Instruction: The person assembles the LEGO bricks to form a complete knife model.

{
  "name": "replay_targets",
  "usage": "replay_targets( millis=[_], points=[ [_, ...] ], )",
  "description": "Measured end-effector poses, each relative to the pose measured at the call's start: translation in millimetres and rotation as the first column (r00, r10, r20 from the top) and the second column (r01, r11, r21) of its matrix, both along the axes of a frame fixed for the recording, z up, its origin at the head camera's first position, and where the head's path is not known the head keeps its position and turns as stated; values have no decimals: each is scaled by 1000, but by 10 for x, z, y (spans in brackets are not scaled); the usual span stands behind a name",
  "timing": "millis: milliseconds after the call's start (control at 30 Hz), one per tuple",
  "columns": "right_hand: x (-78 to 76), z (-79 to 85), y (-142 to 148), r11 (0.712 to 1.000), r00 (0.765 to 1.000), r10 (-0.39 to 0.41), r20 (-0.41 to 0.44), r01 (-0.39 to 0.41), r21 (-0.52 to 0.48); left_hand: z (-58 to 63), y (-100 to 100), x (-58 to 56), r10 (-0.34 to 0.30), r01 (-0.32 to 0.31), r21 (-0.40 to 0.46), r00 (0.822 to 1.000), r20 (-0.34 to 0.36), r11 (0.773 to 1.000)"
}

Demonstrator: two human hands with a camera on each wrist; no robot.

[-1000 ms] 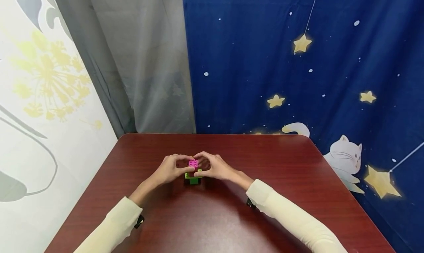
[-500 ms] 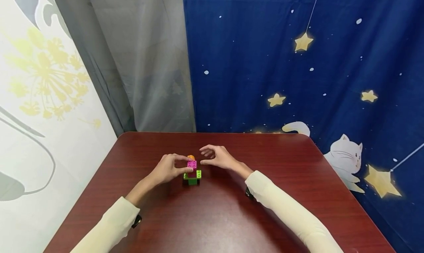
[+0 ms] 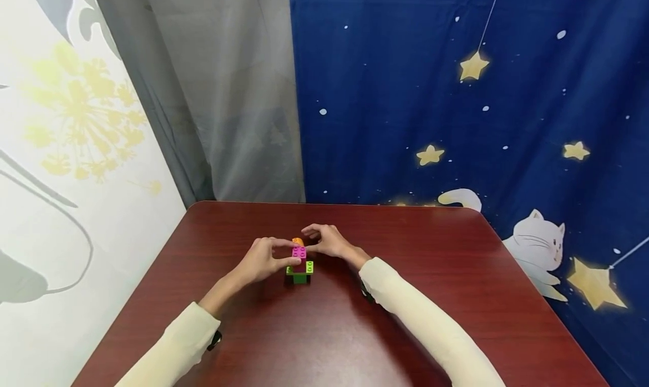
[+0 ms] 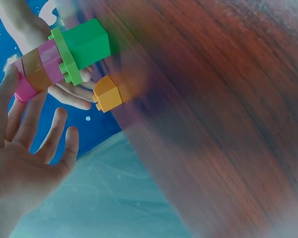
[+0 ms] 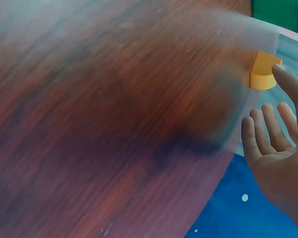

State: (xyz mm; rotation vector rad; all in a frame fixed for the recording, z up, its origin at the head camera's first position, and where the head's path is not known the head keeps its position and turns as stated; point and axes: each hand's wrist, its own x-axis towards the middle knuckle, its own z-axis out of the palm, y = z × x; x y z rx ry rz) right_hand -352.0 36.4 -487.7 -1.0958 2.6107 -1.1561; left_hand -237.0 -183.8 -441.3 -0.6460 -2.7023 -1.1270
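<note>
A stack of toy building bricks stands on the table, topped by a magenta brick (image 3: 299,252). Below it, the left wrist view shows a brownish-orange brick (image 4: 36,70), another magenta brick (image 4: 51,60), a lime plate (image 4: 65,54) and a green block (image 4: 88,43). My left hand (image 3: 261,258) pinches the top magenta brick between thumb and fingers. Just behind the stack sits a separate orange brick (image 5: 264,74) with a rounded side. My right hand (image 3: 330,243) is beside it, thumb tip right at its edge, the other fingers loosely extended and away from it.
The dark red wooden table (image 3: 405,297) has rounded far corners. Behind it hang a grey curtain (image 3: 243,94) and a blue curtain (image 3: 375,94) with stars and a white cat. A white patterned curtain (image 3: 61,218) lies along the left side.
My right hand has left the stack, moving right and back, then come in leftward to the orange brick, which was mostly hidden before. My left hand keeps its hold on the top brick.
</note>
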Motion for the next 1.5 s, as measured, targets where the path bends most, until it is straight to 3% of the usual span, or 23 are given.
replay_targets(
  millis=[667, 1033, 1500],
  points=[
    [-50, -45, -107, 999, 1000, 16, -7, -15, 44, -25, 26, 11, 35, -35, -13, 999, 7, 999],
    [-75, 0, 96, 999, 998, -34, 60, 35, -14, -32, 28, 2, 48, -48, -34, 999, 4, 998],
    [28, 196, 420, 998, 999, -40, 12, 41, -56, -58, 76, -119, 51, -51, -23, 999, 4, 998]
  ],
)
